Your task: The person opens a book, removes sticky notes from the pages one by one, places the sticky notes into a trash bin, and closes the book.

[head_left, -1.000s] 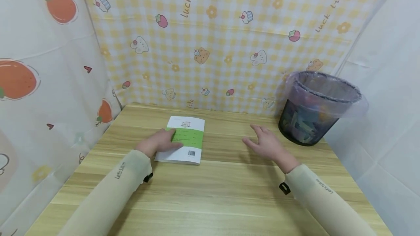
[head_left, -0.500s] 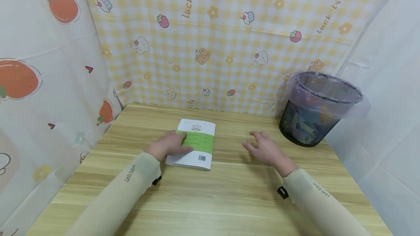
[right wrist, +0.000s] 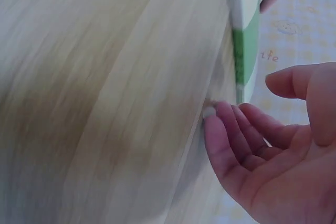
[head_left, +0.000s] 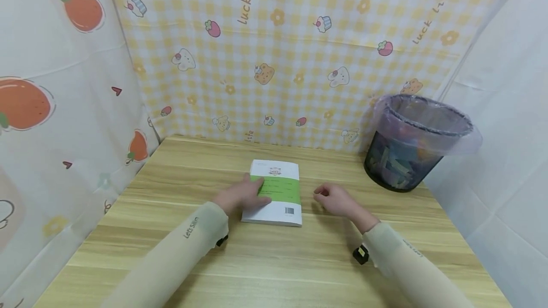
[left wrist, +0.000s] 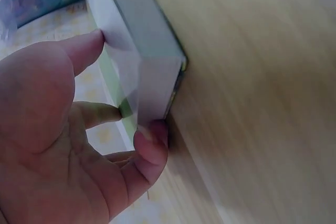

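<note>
A thick white book [head_left: 278, 212] with a green band and a barcode lies flat on the table in the head view. My left hand [head_left: 241, 195] rests on its left side, thumb and forefinger touching the cover. In the left wrist view, another finger bends against the edge of the book [left wrist: 160, 85]. My right hand [head_left: 336, 199] is just right of the book, apart from it in the head view. Its fingers [right wrist: 223, 140] are loosely bent and hold nothing; in the right wrist view they appear close to the book's edge.
A black mesh bin [head_left: 391, 165] lined with a purple plastic bag [head_left: 428, 141] stands at the back right, with coloured things showing through its side. Patterned cloth [head_left: 278, 51] hangs behind the wooden table [head_left: 274, 270], and more cloth flanks it.
The book has slid to the right and slightly nearer under my left hand. My right hand has come a little nearer and lower, its fingers bending more.
</note>
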`<action>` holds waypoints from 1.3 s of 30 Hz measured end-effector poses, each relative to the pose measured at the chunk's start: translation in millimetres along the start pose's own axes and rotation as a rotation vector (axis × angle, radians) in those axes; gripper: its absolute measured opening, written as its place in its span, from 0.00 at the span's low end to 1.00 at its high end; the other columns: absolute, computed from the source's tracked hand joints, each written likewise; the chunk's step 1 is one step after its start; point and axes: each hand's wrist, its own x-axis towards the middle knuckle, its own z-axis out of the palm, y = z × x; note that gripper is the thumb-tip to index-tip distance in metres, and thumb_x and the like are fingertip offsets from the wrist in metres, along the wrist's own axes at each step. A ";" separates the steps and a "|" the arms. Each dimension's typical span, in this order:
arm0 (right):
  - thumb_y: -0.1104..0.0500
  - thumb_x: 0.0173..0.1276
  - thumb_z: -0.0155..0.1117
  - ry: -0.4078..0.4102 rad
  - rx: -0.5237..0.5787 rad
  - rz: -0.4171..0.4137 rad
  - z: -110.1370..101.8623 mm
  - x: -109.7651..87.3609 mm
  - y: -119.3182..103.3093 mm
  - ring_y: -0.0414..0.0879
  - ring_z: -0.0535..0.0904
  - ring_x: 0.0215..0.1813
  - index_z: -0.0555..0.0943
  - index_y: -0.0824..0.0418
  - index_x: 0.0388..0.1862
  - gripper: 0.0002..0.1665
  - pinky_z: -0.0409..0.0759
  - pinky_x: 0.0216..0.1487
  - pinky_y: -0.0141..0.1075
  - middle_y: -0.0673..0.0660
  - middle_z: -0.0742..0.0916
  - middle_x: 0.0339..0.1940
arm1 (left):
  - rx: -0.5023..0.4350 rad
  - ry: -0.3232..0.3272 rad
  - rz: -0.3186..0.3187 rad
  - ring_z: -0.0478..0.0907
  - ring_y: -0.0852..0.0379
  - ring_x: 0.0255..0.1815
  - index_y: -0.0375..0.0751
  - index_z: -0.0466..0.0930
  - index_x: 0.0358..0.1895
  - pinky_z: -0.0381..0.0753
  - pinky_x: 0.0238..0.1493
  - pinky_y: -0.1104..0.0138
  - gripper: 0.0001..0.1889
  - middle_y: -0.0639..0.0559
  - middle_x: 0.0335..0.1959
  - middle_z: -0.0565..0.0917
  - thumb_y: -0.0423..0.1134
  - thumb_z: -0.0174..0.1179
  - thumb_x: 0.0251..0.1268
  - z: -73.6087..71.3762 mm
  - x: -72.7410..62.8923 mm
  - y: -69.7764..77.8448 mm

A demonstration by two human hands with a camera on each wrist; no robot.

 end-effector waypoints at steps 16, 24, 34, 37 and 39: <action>0.62 0.75 0.50 -0.215 0.456 0.280 2.1 -10.5 -23.6 0.47 0.82 0.38 0.70 0.63 0.33 0.09 0.93 0.38 0.42 0.59 0.84 0.42 | 0.026 -0.019 -0.053 0.84 0.35 0.58 0.42 0.51 0.91 0.88 0.61 0.46 0.46 0.21 0.88 0.47 0.61 0.58 0.83 22.2 17.3 36.3; 0.56 0.82 0.57 -0.216 0.528 0.308 -1.6 -12.2 -25.2 0.40 0.80 0.29 0.76 0.63 0.37 0.14 0.88 0.36 0.33 0.48 0.79 0.25 | 0.003 -0.027 -0.061 0.83 0.33 0.63 0.40 0.50 0.91 0.85 0.69 0.43 0.46 0.19 0.87 0.45 0.58 0.60 0.83 23.9 19.7 39.3; 0.55 0.81 0.57 -0.232 0.628 0.201 -3.6 -11.5 -16.6 0.35 0.86 0.30 0.82 0.73 0.65 0.25 0.79 0.28 0.26 0.52 0.95 0.35 | -0.158 -0.089 0.046 0.66 0.30 0.84 0.49 0.53 0.91 0.70 0.81 0.37 0.46 0.28 0.91 0.46 0.64 0.60 0.81 25.3 30.0 26.4; 0.60 0.76 0.56 -0.151 0.632 0.142 -18.8 -12.8 -23.0 0.39 0.90 0.35 0.72 0.75 0.75 0.33 0.88 0.33 0.29 0.55 0.95 0.42 | -0.202 -0.070 0.118 0.68 0.32 0.82 0.44 0.58 0.89 0.71 0.81 0.38 0.45 0.29 0.88 0.57 0.64 0.60 0.80 21.1 30.3 16.9; 0.61 0.73 0.56 -0.092 0.612 0.107 -34.3 -15.2 -29.3 0.42 0.92 0.37 0.67 0.74 0.81 0.38 0.91 0.36 0.33 0.62 0.94 0.48 | -0.224 -0.044 0.146 0.68 0.32 0.82 0.39 0.60 0.88 0.72 0.81 0.39 0.44 0.30 0.87 0.61 0.63 0.59 0.82 16.7 28.9 9.4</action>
